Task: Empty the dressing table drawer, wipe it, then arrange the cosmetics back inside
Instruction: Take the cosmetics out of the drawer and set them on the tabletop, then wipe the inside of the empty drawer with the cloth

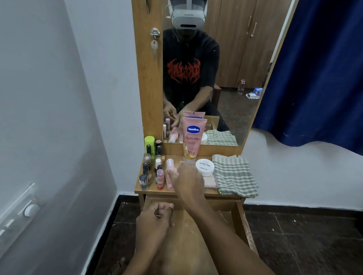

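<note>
While my right hand (187,179) closes its grip on the pink tube (170,174), I steady the drawer (238,218) with the curled, empty left hand (154,221), avoiding the bottles (152,169) beside.

Smooth wooden dressing table (151,191), woven checked cloth (234,176), seemingly plastic tube (192,137).

One Vaseline tube (192,137), one white jar (204,167), one checked cloth (234,176), two hands (188,180).

Wore a black short-sleeved T-shirt (188,60) printed with a jagged red design across the chest, dark trousers, and a white headset (188,18) strapped over the head, forearms bare below the sleeves.
</note>
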